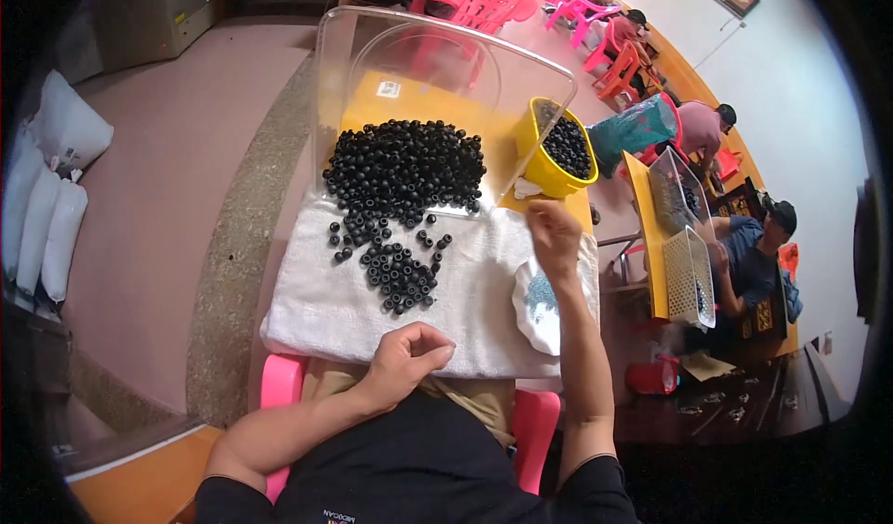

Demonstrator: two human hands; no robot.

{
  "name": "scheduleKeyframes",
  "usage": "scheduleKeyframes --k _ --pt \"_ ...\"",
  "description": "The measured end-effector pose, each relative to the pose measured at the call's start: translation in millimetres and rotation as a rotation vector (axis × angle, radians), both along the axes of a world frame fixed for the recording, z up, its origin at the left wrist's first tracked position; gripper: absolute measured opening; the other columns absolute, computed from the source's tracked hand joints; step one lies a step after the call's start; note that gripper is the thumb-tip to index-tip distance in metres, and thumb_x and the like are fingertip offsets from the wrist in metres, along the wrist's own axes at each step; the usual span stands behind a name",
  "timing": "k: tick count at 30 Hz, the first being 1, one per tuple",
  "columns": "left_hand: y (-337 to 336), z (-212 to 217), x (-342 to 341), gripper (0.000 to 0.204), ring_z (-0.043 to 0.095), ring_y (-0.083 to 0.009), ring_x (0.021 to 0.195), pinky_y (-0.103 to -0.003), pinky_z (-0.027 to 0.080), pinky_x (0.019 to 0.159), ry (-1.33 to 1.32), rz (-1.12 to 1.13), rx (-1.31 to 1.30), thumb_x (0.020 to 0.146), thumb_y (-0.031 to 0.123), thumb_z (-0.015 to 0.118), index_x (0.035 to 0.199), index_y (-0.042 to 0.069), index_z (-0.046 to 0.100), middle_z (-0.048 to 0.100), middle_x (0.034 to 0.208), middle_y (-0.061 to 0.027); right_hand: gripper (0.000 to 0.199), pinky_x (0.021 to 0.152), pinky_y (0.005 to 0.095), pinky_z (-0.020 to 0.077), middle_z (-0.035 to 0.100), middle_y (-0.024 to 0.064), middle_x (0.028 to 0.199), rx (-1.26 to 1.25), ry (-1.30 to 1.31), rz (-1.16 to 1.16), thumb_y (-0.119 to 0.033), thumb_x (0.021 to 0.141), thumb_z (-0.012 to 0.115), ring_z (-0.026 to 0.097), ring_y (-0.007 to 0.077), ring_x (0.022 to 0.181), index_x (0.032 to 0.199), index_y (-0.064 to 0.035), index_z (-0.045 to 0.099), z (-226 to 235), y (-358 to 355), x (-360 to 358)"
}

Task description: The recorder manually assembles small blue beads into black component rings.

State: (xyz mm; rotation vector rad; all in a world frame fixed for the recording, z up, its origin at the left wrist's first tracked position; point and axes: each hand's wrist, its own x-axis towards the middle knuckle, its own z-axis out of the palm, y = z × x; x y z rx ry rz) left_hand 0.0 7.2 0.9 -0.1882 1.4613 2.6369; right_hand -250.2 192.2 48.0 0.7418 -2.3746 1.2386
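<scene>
Many black beads (406, 166) lie heaped in a clear plastic bin (446, 21) tipped toward me, its open side facing a white towel (307, 312). A smaller cluster of black ring-like beads (402, 273) has spread onto the towel. Just below that cluster, my left hand (406, 364) has its thumb and fingers pinched together; whatever they may hold is too small to see. My right hand (556, 235) is closed above the towel's right side, near the yellow tub (556, 181) of black beads. Its grip is hidden. Under my right forearm sits a white scalloped dish (539, 336) with tiny blue bits.
Pink chair arms (282, 384) flank me. At the right, a person (758, 254) sits by a yellow-topped table with a white perforated basket (689, 277). Farther back are other people and pink chairs (479, 1). White sacks (65, 226) stand at the far left.
</scene>
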Motion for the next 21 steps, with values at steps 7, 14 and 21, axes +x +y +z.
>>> scheduleKeyframes --k 7,14,21 --pt "2.3 -5.6 1.9 0.011 0.060 -0.0085 0.078 -0.024 0.051 0.073 0.017 -0.011 -0.011 0.089 0.007 0.067 0.098 0.000 0.064 0.065 0.086 -0.0038 0.012 0.062 0.0272 0.0507 0.068 0.0099 0.080 0.205 -0.066 0.222 -0.002 0.079 0.072 0.064 0.0151 0.067 0.091 -0.0007 0.070 -14.9 -52.3 31.6" --pt "1.3 -4.8 3.1 0.011 0.060 -0.0073 0.078 -0.023 0.050 0.073 0.027 -0.015 -0.054 0.090 0.007 0.067 0.097 0.000 0.064 0.065 0.086 -0.0021 0.014 0.073 0.0371 0.0525 0.067 0.0137 0.091 0.436 -0.034 0.325 -0.005 0.083 0.065 0.066 0.0324 0.082 0.096 -0.0019 0.069 -14.8 -76.2 36.5" --pt "1.7 -6.3 3.0 0.009 0.059 -0.0066 0.076 -0.022 0.050 0.072 0.031 -0.005 -0.061 0.090 0.006 0.067 0.096 0.001 0.064 0.065 0.085 -0.0017 0.017 0.078 0.0418 0.0502 0.065 0.0123 0.092 0.648 0.030 0.262 -0.014 0.084 0.063 0.063 0.0333 0.090 0.098 -0.0064 0.070 -4.9 -98.2 34.0"
